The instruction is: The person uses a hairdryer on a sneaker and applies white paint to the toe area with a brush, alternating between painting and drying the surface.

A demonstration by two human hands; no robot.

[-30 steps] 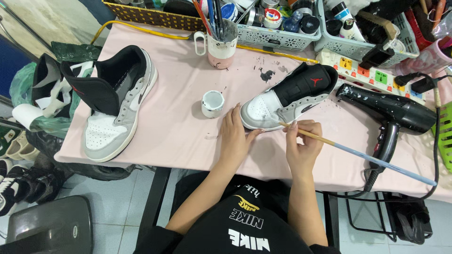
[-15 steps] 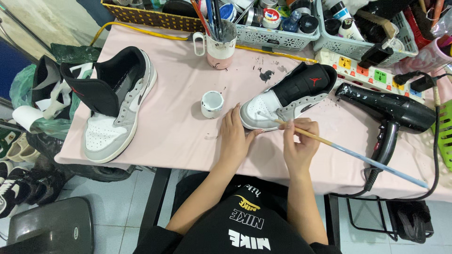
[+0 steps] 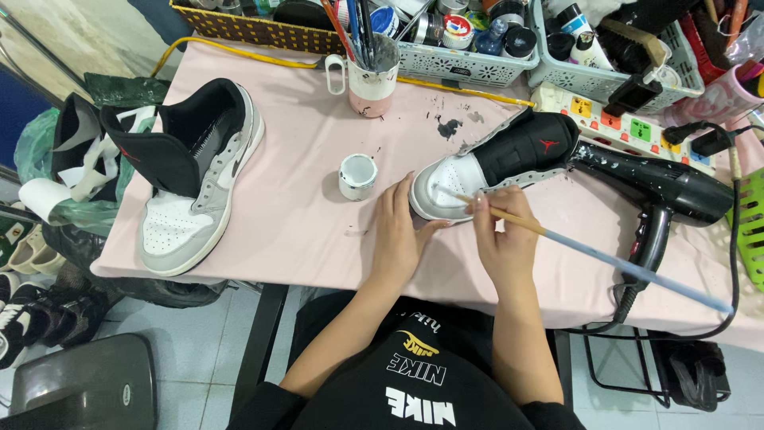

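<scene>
A white, grey and black high-top sneaker [image 3: 493,163] lies on its side on the pink table [image 3: 302,215]. My left hand [image 3: 398,235] rests flat against its toe, steadying it. My right hand [image 3: 505,243] pinches a long thin paintbrush [image 3: 589,253] whose tip touches the white toe box; the pale blue handle runs off to the lower right. A small white paint pot [image 3: 357,176] stands just left of my left hand.
A second sneaker [image 3: 195,171] stands at the table's left. A mug of brushes [image 3: 371,72] and baskets of paint jars [image 3: 461,40] line the back. A black hair dryer [image 3: 656,191] and a power strip [image 3: 629,119] lie at the right. Shoes sit on the floor at the left.
The brush tip has shifted slightly across the toe of the sneaker. Both hands stay in nearly the same place.
</scene>
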